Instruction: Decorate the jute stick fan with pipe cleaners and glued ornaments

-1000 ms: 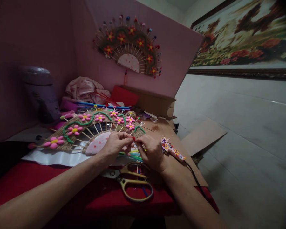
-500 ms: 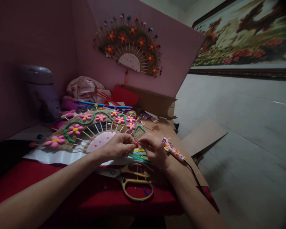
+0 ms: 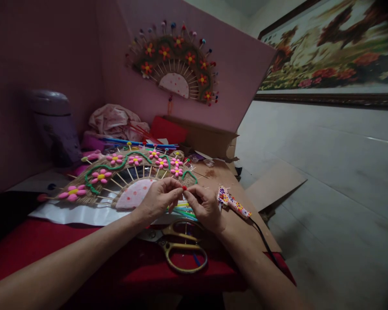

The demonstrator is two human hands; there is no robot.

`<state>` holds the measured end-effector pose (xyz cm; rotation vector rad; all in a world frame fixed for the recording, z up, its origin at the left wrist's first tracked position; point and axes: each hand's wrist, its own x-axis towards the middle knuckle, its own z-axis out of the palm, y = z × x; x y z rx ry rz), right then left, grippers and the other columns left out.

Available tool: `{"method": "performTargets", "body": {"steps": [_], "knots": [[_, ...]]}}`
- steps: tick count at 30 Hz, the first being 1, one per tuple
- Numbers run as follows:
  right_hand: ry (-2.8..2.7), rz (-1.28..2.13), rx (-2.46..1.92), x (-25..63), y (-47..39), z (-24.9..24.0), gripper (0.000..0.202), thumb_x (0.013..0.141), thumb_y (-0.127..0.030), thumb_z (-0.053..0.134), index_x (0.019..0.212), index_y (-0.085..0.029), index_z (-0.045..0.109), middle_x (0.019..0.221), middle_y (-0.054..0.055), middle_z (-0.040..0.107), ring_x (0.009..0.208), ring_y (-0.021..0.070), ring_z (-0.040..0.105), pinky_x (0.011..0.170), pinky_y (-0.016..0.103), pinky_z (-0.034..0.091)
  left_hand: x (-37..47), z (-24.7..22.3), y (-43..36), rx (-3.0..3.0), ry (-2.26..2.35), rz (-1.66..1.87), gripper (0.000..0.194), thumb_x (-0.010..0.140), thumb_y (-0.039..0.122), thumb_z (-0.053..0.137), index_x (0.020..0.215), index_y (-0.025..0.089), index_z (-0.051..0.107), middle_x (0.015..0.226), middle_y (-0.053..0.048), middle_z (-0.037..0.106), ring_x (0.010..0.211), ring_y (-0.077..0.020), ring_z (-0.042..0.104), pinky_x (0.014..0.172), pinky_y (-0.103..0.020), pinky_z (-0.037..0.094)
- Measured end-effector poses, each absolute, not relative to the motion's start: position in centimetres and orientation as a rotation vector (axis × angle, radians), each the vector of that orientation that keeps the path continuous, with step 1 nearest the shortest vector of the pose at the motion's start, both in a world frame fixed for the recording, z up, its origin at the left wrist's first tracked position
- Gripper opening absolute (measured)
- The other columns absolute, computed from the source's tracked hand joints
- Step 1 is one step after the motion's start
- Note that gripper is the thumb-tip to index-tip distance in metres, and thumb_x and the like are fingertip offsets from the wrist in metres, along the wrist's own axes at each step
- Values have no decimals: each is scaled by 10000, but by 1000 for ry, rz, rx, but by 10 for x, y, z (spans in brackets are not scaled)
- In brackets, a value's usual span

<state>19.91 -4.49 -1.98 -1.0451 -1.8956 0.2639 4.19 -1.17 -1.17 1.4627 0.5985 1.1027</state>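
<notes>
Close together above the table, my left hand (image 3: 161,198) and my right hand (image 3: 205,209) are both closed in a pinch. Their fingertips meet at a small red piece (image 3: 184,188), roundish and too small to make out fully. Just behind and left of them lies a twine-wrapped fan (image 3: 79,183) with pink flowers, a wavy green strip and thin sticks. My left hand is in front of its white, red-spotted half-round (image 3: 134,196). Scissors with gold handles (image 3: 186,258) lie below my hands. Coloured pipe cleaners (image 3: 184,212) show partly between them.
A flower-patterned glue gun (image 3: 234,203) with a black cord lies on cardboard (image 3: 255,232) at the right. A purple bottle (image 3: 56,129) and a bundled cloth (image 3: 114,120) stand behind. A second fan (image 3: 174,64) hangs on the pink board. Red cloth (image 3: 116,262) covers the table.
My right hand has turned and shifted slightly left, and the red piece has risen a little between my fingertips. The whole view has moved slightly.
</notes>
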Motion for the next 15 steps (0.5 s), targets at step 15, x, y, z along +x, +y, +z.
{"method": "performTargets", "body": {"steps": [15], "knots": [[-1934,470,-1080,206,-37,-19,198,846,-293,492,761,-151,601,586,-22,509,491,72,370,464,201,287,39,-9,-10,1545,706,941,190,703,293,606,716,103,597,584,-8,599,443,-87,525,408,-212,451]]}}
